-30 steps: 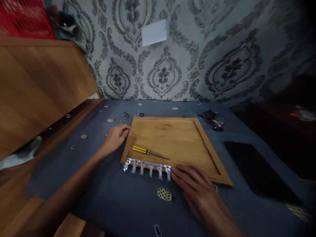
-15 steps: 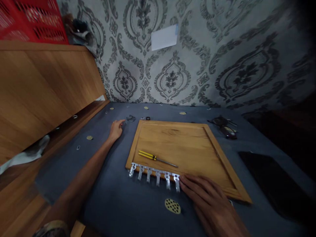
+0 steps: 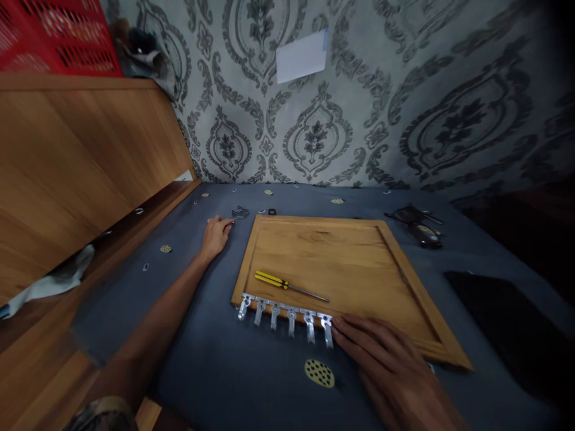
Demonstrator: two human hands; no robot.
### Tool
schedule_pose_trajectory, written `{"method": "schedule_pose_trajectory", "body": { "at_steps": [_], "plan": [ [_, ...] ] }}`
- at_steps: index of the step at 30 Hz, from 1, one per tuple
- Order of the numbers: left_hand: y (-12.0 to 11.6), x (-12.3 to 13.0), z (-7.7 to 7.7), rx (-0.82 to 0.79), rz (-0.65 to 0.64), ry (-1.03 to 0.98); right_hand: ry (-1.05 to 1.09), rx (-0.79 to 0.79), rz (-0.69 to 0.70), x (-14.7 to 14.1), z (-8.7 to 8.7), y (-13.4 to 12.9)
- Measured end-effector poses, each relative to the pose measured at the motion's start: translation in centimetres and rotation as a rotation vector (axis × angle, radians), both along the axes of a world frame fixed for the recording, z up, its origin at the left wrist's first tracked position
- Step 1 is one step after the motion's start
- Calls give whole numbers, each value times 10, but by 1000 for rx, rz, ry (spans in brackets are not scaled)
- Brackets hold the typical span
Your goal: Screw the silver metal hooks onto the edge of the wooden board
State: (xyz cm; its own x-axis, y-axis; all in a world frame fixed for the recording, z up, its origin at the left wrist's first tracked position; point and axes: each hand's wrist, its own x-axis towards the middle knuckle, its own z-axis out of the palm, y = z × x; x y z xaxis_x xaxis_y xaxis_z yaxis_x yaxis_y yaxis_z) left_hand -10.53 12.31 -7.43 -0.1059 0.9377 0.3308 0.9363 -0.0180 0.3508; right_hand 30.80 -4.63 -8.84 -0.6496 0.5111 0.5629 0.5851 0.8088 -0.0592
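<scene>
Taking the wooden panel (image 3: pixel 327 254) as landmark, I am seeing the metal brackets (image 3: pixel 309 329) lying in a row along its near edge, the yellow screwdriver (image 3: pixel 272 279) resting above them. My right hand (image 3: pixel 386 359) is lying open there, fingers seeming to touch the end bracket. My left hand (image 3: pixel 214 236) is reaching towards small metal pieces (image 3: pixel 240 212) beside its far left corner; whether it is gripping, I cannot tell. I am judging this as a picking step, now needing a fine pinch.

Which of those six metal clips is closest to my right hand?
The rightmost clip in the row, right beside the right hand's fingertips; the other five extend leftward along the wooden panel's near edge.
</scene>
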Motion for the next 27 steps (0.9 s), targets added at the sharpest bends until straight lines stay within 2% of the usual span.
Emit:
{"method": "schedule_pose_trajectory", "body": {
  "at_steps": [5, 9, 14, 19, 23, 27],
  "plan": [
    [-4, 2, 2, -19, 11, 49, -17, 108, -4, -3, 3, -1],
    [-5, 2, 4, -33, 18, 66, -40, 101, -14, -2, 4, -2],
    [-4, 4, 3, -25, -1, 78, -37, 4, -8, 0, 3, -1],
    [-5, 7, 3, 13, -7, 83, -11, 82, 6, -4, 6, -1],
    [-10, 9, 11, 56, -8, 50, 20, 4, -23, -10, 11, -6],
    [-15, 18, 28, 102, -61, -7, 58, -44, -41, -13, 12, -11]
  ]
}}
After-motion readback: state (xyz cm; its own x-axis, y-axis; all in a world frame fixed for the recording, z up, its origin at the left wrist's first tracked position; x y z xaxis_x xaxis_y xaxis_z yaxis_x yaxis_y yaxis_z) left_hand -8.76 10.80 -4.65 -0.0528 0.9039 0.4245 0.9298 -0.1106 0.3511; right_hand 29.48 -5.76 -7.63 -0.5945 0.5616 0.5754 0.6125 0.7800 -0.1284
